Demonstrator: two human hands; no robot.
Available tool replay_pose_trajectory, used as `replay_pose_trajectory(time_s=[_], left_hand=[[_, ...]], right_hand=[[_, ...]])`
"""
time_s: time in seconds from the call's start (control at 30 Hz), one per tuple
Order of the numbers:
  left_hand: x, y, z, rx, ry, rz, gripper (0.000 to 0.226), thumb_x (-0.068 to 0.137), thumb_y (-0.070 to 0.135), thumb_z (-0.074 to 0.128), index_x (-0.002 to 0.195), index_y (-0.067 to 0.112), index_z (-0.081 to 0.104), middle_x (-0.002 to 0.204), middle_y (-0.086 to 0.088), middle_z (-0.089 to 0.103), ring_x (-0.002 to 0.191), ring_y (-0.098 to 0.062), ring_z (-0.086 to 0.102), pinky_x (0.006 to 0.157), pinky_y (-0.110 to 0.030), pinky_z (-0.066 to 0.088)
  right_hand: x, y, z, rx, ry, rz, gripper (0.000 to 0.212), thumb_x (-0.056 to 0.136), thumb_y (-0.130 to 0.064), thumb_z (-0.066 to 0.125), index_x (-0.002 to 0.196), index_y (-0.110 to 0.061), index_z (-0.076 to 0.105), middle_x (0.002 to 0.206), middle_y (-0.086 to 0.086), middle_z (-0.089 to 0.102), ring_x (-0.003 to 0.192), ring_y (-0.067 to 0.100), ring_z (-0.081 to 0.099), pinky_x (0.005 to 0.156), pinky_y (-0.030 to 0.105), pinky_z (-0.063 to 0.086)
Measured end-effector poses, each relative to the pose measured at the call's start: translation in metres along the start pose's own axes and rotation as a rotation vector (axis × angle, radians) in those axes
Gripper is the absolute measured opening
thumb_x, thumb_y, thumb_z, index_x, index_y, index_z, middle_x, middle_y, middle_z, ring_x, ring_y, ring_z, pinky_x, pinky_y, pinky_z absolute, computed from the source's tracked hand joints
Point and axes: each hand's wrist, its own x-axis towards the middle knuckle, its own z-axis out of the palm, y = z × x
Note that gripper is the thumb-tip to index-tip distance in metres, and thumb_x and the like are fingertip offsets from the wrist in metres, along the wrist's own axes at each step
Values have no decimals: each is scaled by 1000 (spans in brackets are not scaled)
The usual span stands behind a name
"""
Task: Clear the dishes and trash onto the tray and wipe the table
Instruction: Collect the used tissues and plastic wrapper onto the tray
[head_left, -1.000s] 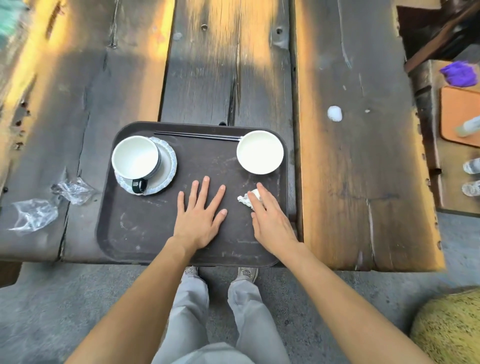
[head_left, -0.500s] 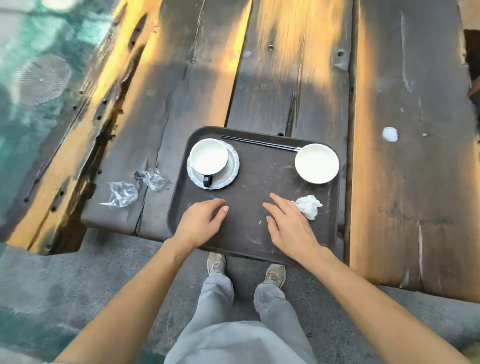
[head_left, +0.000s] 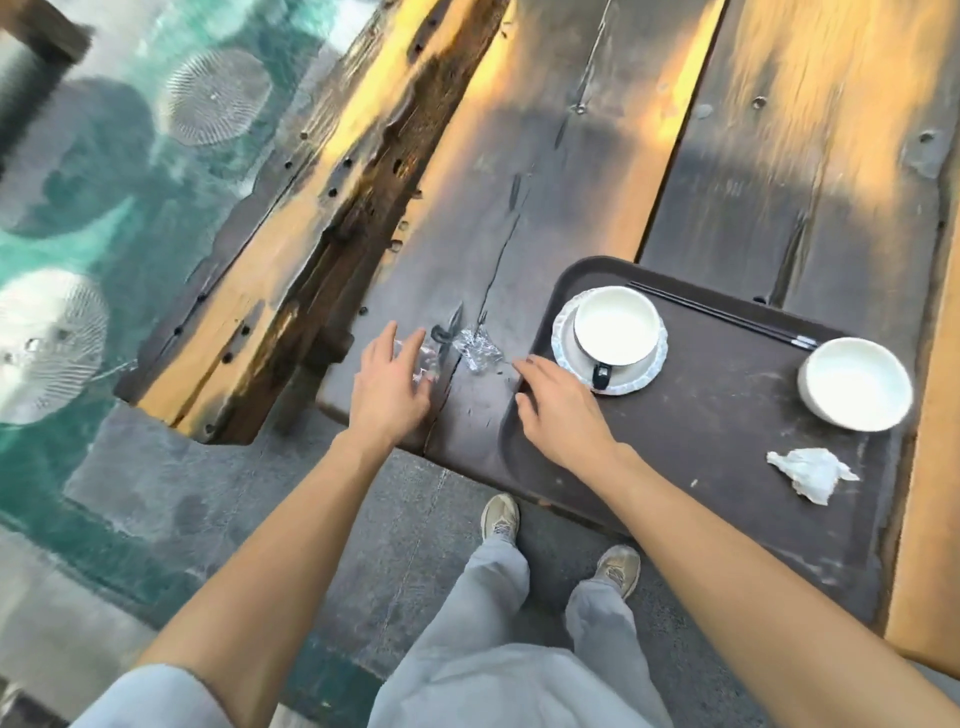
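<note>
A dark brown tray (head_left: 701, 447) lies on the wooden table (head_left: 571, 171). On it stand a white cup on a saucer (head_left: 613, 332), black chopsticks (head_left: 722, 314), a white bowl (head_left: 854, 382) and a crumpled white napkin (head_left: 810, 473). Two clear plastic wrappers lie on the table left of the tray. My left hand (head_left: 389, 384) hovers over the left wrapper (head_left: 423, 358), fingers apart, mostly covering it. My right hand (head_left: 561, 410) is open at the tray's left edge, fingertips close to the right wrapper (head_left: 478, 345).
The table's left end is rough and broken, with a drop beyond it to teal water (head_left: 104, 234). My shoes (head_left: 501, 514) and grey trousers stand on grey pavement just below the table's near edge.
Both hands have left the tray and swung left toward the plastic wrappers. The napkin was let go and lies on the tray. The view has turned left.
</note>
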Motion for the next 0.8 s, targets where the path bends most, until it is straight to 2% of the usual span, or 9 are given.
replay_pose_trajectory(time_s=[0.1, 0.17, 0.23, 0.3, 0.43, 0.53, 0.6, 0.67, 0.8], left_hand=[[15, -5, 5, -92, -87, -96, 67, 100, 31, 55, 159, 28, 26, 168, -16, 11, 147, -42, 31, 116, -54, 32], [22, -11, 8, -124, -150, -133, 70, 99, 29, 56, 160, 31, 22, 167, -16, 13, 142, -42, 38, 115, -51, 33], [26, -17, 12, -159, -154, -127, 67, 96, 22, 61, 157, 25, 33, 159, -17, 28, 132, -40, 48, 111, -44, 36], [27, -24, 14, -207, -107, -124, 54, 93, 18, 64, 144, 17, 50, 142, -16, 41, 121, -35, 55, 106, -39, 39], [27, -35, 15, -286, -74, -182, 34, 88, 22, 73, 119, 17, 61, 112, -6, 44, 93, -28, 59, 96, -38, 48], [28, -44, 13, -278, -50, -179, 29, 89, 21, 72, 116, 14, 63, 108, -8, 54, 85, -22, 54, 84, -28, 41], [27, -46, 11, -267, -36, -158, 22, 91, 19, 70, 111, 12, 65, 101, -9, 65, 85, -24, 59, 80, -29, 41], [26, -47, 7, -294, -24, -176, 14, 91, 20, 70, 102, 13, 65, 89, -2, 67, 84, -23, 63, 76, -29, 43], [24, -42, -1, -387, -34, -202, 13, 88, 26, 75, 92, 17, 67, 76, 7, 65, 76, -18, 64, 73, -27, 45]], right_hand=[[29, -13, 17, -54, -93, 50, 59, 92, -16, 55, 148, -14, 37, 141, 18, 47, 122, 39, 49, 103, 45, 41], [44, -17, 28, -113, -99, 69, 64, 91, -18, 55, 150, -19, 30, 139, 17, 46, 118, 39, 48, 99, 46, 43], [56, -19, 35, -176, -94, 113, 64, 92, -21, 54, 150, -23, 28, 142, 15, 44, 120, 38, 46, 100, 48, 42], [66, -21, 39, -209, -75, 160, 61, 93, -26, 54, 148, -23, 29, 141, 13, 46, 121, 36, 47, 100, 48, 38], [83, -27, 47, -255, -54, 279, 59, 94, -44, 52, 141, -13, 38, 132, 9, 55, 119, 31, 49, 95, 45, 33], [92, -33, 53, -268, -41, 382, 53, 93, -51, 52, 130, -14, 52, 126, 8, 58, 118, 28, 49, 94, 43, 31], [93, -35, 54, -255, -6, 376, 36, 94, -43, 53, 116, -16, 64, 121, 8, 60, 115, 29, 49, 93, 42, 32], [93, -37, 53, -157, 34, 386, 23, 93, -31, 56, 104, -17, 70, 116, 10, 62, 111, 31, 52, 91, 40, 36], [85, -37, 46, 117, 111, 450, 18, 89, -29, 63, 97, -19, 76, 96, 8, 73, 96, 30, 65, 86, 33, 51]])
